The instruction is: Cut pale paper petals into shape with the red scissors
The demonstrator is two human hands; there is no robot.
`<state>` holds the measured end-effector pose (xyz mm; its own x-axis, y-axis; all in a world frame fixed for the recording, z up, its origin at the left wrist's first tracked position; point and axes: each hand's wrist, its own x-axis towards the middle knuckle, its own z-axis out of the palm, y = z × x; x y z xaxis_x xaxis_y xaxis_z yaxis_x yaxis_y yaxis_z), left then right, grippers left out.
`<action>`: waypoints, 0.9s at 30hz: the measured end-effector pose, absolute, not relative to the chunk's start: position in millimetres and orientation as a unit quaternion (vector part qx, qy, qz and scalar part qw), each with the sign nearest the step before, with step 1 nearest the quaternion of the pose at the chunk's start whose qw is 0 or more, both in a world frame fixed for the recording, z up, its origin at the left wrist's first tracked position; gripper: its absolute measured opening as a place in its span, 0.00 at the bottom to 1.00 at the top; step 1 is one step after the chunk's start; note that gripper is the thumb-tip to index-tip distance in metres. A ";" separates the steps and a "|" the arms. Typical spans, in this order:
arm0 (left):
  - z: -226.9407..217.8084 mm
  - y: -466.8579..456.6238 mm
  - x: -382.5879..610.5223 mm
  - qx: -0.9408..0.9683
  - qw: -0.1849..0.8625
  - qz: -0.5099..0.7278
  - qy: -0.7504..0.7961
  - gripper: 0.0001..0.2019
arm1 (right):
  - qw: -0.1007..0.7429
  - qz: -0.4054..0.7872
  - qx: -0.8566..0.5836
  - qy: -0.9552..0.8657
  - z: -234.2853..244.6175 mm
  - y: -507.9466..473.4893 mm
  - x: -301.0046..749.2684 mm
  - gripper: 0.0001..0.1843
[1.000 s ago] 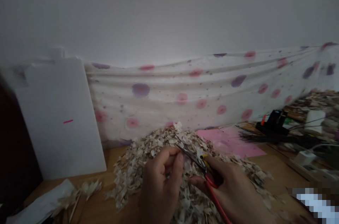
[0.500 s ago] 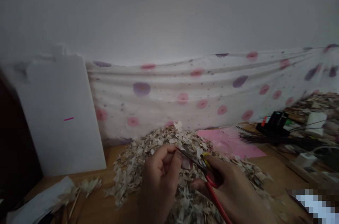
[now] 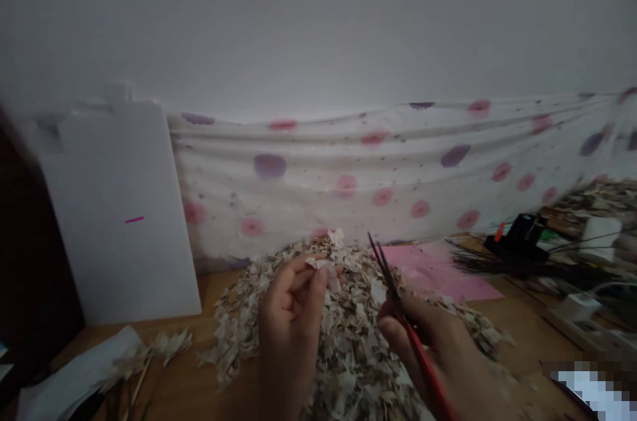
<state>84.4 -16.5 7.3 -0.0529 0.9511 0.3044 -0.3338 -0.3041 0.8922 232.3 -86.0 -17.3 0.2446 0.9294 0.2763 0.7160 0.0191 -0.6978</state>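
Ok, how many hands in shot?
2. The left hand pinches a pale flake over the heap of flakes; the right hand, to its right, holds a red-handled pointed tool. No others visible.

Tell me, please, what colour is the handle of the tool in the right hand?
The tool's handle is red; the head view shows it best.
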 end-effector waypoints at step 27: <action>5.3 -11.8 83.2 0.411 0.515 0.688 0.306 0.13 | 0.421 0.134 -0.597 -0.670 -32.8 -79.7 209.0 0.17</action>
